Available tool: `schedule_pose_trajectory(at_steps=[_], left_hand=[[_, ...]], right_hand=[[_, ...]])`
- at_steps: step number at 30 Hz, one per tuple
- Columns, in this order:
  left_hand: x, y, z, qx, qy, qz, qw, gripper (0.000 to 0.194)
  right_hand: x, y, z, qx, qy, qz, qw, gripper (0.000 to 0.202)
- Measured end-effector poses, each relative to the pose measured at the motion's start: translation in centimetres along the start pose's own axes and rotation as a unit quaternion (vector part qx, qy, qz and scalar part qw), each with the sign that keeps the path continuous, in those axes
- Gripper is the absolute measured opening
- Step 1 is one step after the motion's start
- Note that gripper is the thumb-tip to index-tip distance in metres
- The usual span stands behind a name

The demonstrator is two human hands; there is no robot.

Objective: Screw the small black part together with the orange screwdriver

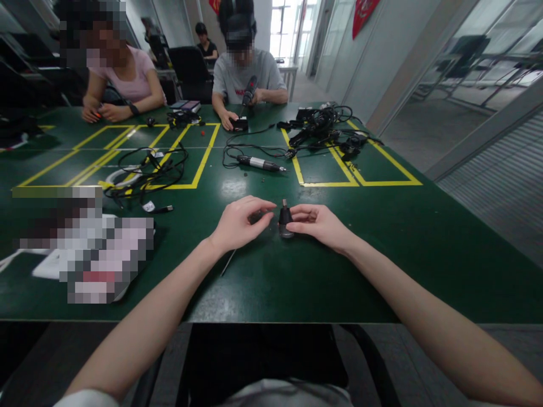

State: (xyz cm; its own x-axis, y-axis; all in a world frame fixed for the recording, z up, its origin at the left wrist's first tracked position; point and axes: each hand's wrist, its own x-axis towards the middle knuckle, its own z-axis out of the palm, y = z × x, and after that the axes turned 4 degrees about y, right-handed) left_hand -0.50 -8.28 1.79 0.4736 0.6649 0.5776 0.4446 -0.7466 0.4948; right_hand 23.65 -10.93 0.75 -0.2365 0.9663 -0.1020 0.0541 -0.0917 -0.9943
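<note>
Upright on the green table stands a small black cone-shaped part (285, 217) with a metal stub on top and a rounded grey base. My right hand (316, 225) grips it from the right between thumb and fingers. Just left of it is my left hand (244, 223), its thumb and fingers curved and apart, with nothing visible held. A thin metal rod (229, 263) lies on the table below the left wrist, its upper end hidden by that hand.
A pen-shaped electric screwdriver (261, 164) lies beyond my hands. Tangled cables (146, 175) are at left, more black cables (322, 127) at far right. A blurred-out pouch-like item (112, 260) lies near left. Across the green table (424, 249), a person (250, 73) holds a power tool.
</note>
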Motion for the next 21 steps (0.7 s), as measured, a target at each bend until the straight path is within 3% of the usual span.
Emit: schedule_pose_trajectory(at_steps=[4, 7, 16, 21], left_hand=[[0.1, -0.8, 0.2, 0.114, -0.048, -0.101, 0.987, 0.028], [0.2, -1.1, 0.3, 0.140, -0.094, -0.164, 0.972, 0.033], [0.6, -0.8, 0.1, 0.169, -0.101, -0.219, 0.956, 0.039], [0.8, -0.3, 0.1, 0.200, -0.147, -0.242, 0.938, 0.040]], right_hand=[[0.3, 0.0, -0.3, -0.095, 0.060, -0.077, 0.991, 0.039], [0.3, -0.1, -0.5, -0.164, 0.064, -0.123, 0.977, 0.033], [0.0, -0.4, -1.5, -0.251, 0.019, -0.144, 0.957, 0.038], [0.1, -0.5, -2.0, -0.301, -0.042, -0.148, 0.941, 0.043]])
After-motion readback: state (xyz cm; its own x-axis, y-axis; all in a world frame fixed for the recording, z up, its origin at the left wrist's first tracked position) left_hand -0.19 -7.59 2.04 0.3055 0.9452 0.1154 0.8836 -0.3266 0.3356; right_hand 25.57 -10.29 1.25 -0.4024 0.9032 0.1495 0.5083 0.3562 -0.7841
